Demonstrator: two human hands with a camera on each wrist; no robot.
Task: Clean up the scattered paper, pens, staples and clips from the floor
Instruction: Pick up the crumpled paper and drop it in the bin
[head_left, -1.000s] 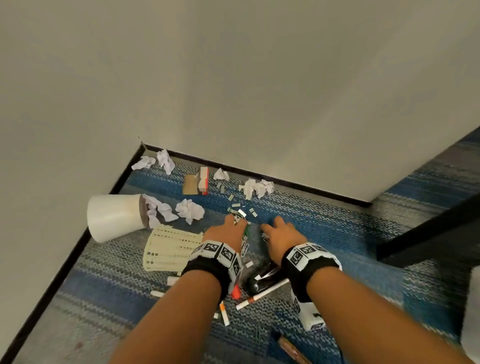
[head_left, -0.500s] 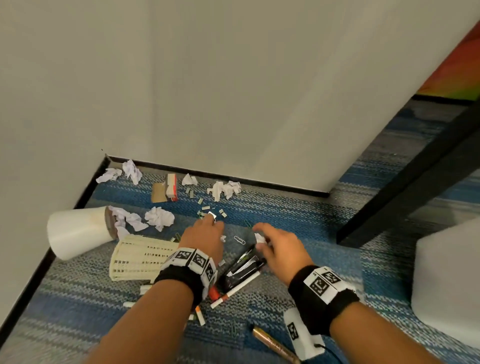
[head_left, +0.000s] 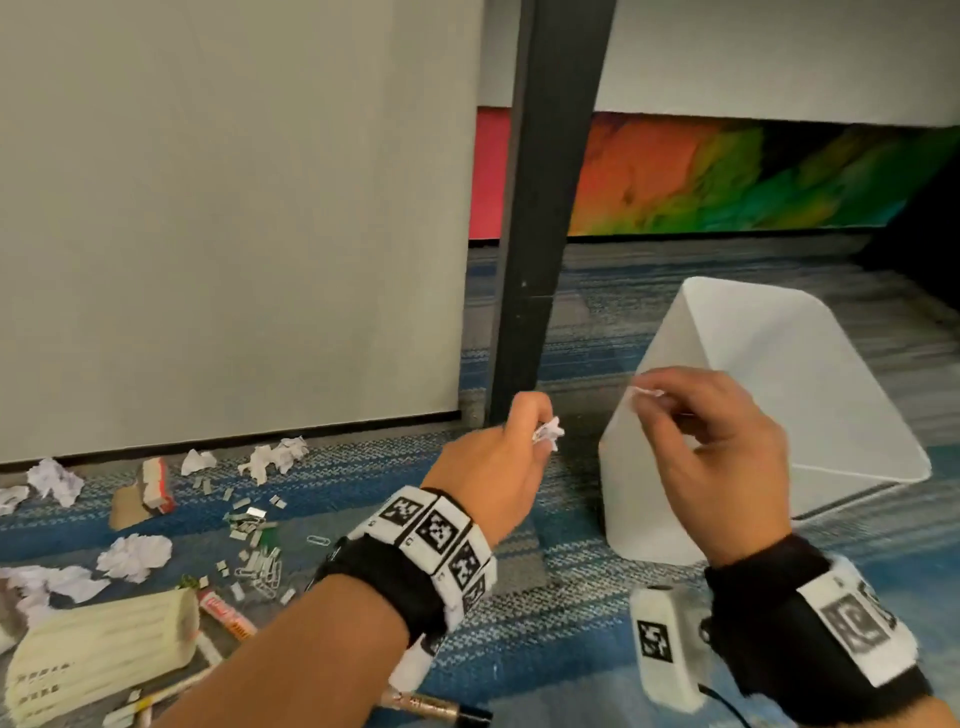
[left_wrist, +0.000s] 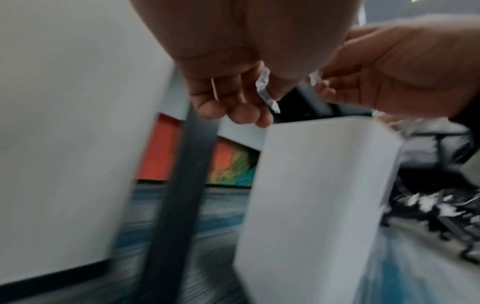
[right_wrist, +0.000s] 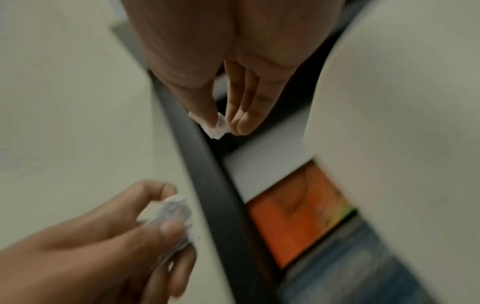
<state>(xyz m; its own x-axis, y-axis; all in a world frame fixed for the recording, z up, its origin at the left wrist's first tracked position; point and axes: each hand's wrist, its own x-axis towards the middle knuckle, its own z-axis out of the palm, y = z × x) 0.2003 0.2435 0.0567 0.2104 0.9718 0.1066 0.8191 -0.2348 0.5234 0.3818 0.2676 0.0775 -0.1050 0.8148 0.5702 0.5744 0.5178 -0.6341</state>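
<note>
My left hand (head_left: 540, 427) is raised above the carpet and grips a small crumpled paper ball (head_left: 549, 432); the same ball (right_wrist: 174, 212) shows in the right wrist view. My right hand (head_left: 649, 388) pinches a tiny paper scrap (head_left: 645, 393) between thumb and fingertips, in front of the white bin (head_left: 810, 395). The scrap (right_wrist: 216, 127) hangs from the thumb tip. The bin's opening is hidden from me. Crumpled paper (head_left: 134, 556), paper clips (head_left: 266, 567), staples (head_left: 249, 519) and pens (head_left: 228, 617) lie scattered on the carpet at lower left.
A dark table leg (head_left: 540, 218) stands just behind my left hand. A grey wall (head_left: 234, 234) with a black baseboard runs along the left. A cream ribbed sheet (head_left: 98, 657), a small staple box (head_left: 156, 483) and a marker (head_left: 436, 707) lie on the carpet.
Both hands have lifted off the floor litter and swung right toward the white bin, each now holding paper. The head view has turned right with them.
</note>
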